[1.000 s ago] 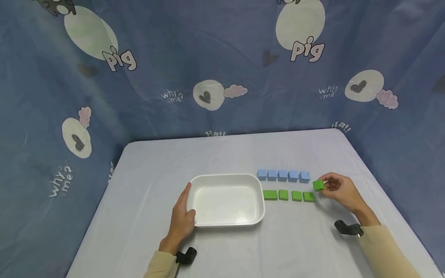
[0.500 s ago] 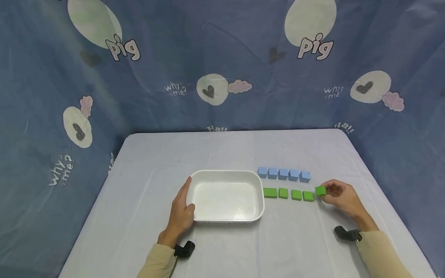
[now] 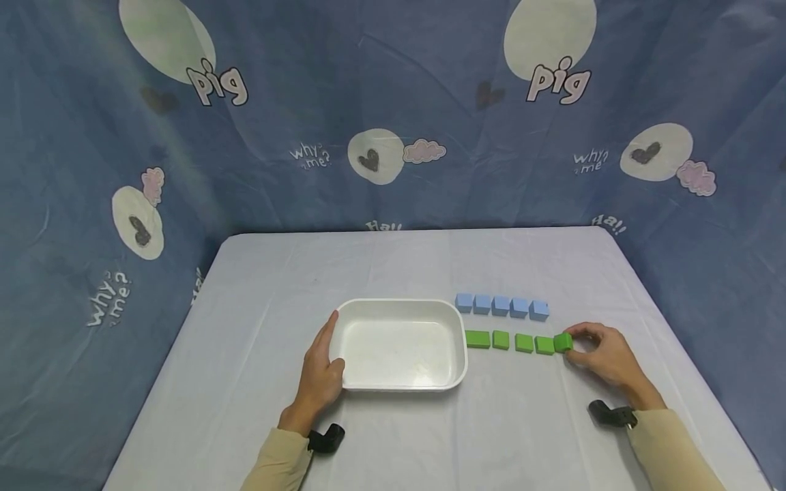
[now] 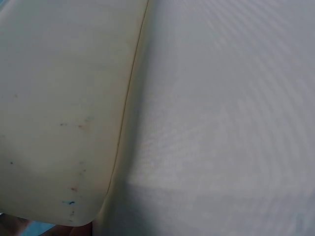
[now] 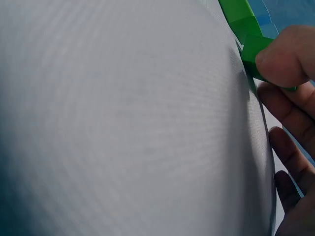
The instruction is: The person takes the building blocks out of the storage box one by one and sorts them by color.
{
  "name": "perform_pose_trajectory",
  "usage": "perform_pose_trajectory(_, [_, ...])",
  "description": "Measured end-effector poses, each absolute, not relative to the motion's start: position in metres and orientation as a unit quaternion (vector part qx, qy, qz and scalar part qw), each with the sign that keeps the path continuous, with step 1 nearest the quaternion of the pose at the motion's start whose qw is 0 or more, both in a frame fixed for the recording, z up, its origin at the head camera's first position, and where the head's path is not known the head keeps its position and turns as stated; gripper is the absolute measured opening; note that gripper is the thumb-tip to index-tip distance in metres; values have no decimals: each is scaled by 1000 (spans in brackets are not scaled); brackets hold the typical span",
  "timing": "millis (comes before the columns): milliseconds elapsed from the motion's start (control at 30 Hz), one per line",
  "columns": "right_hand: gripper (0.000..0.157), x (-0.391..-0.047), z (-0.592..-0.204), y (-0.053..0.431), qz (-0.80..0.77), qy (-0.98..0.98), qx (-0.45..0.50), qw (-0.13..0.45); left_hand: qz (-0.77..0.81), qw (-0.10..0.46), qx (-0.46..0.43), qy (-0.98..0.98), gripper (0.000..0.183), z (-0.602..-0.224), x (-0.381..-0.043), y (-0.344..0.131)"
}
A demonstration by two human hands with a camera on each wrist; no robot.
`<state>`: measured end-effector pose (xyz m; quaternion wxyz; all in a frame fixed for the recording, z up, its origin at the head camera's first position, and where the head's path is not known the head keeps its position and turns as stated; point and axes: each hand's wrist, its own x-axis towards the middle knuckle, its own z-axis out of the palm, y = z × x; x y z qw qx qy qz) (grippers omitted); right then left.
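Note:
My left hand grips the left side of a white rectangular tray, thumb at the near corner and a finger along the edge. In the left wrist view the pale, speckled tray fills the left part, with bits of fingers at the bottom. My right hand pinches a green block between thumb and fingers at the right end of a row of green blocks. The right wrist view has the thumb over the held green block, right beside another green block.
Behind the green row lies a row of several blue blocks. The green row's left end meets the tray's right rim. Everything stands on a white-covered table, with a blue patterned curtain behind and at the sides.
My right hand has lowered the green block toward the near side and then left, up to the end of the green row. The left hand stays on the tray; the head view has shifted slightly.

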<state>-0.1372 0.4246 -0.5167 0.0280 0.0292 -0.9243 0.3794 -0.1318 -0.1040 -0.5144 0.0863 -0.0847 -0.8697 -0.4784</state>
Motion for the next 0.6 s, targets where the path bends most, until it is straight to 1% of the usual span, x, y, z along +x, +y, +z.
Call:
perform_pose_trajectory(233, [31,-137,-518,429,379,-923,48,40,-475,91,-81,-871,89,-516,-132,-103])
perform_pose_trajectory(600, [39,-135,-516,436,400,-915,47,15,-481,85,-80,-869,89,-514,-132,-102])
